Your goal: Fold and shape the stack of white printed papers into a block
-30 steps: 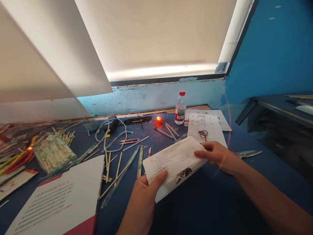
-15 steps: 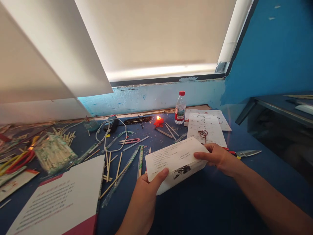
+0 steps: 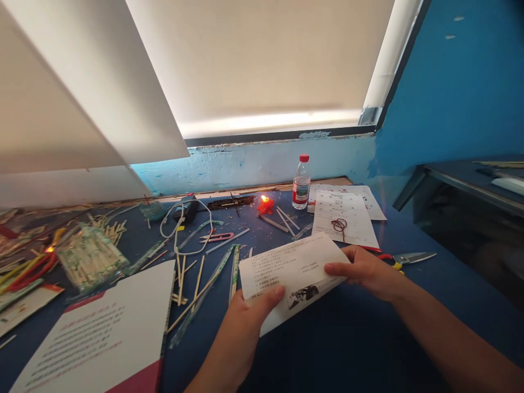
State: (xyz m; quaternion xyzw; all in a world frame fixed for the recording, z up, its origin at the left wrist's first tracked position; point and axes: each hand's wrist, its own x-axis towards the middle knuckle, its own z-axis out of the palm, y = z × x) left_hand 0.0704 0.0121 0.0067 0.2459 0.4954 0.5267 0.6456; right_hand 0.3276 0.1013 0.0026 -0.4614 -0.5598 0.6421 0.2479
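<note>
A folded sheet of printed paper (image 3: 295, 273) with a small dark picture is held over the blue table by both hands. My left hand (image 3: 249, 322) grips its lower left part, thumb on top. At the right end my right hand (image 3: 364, 267) pinches the edge, its thumb across the print; the fingers underneath are hidden. Beyond the right hand lie printed sheets (image 3: 327, 203) with a dark red cord (image 3: 339, 225) on them. Scissors (image 3: 409, 257) with red and yellow handles rest to the right of that hand.
A lit red candle (image 3: 265, 206) burns beyond the paper, near a water bottle (image 3: 301, 188). Left of the hands are thin sticks (image 3: 198, 284), pink thread snips (image 3: 216, 237), a white cable (image 3: 177, 229), a bag of sticks (image 3: 92, 256) and a large booklet (image 3: 102, 333).
The paper has tilted and flattened slightly, so more of its lower face and picture shows. Both hands keep their hold, and the left has shifted a little lower left.
</note>
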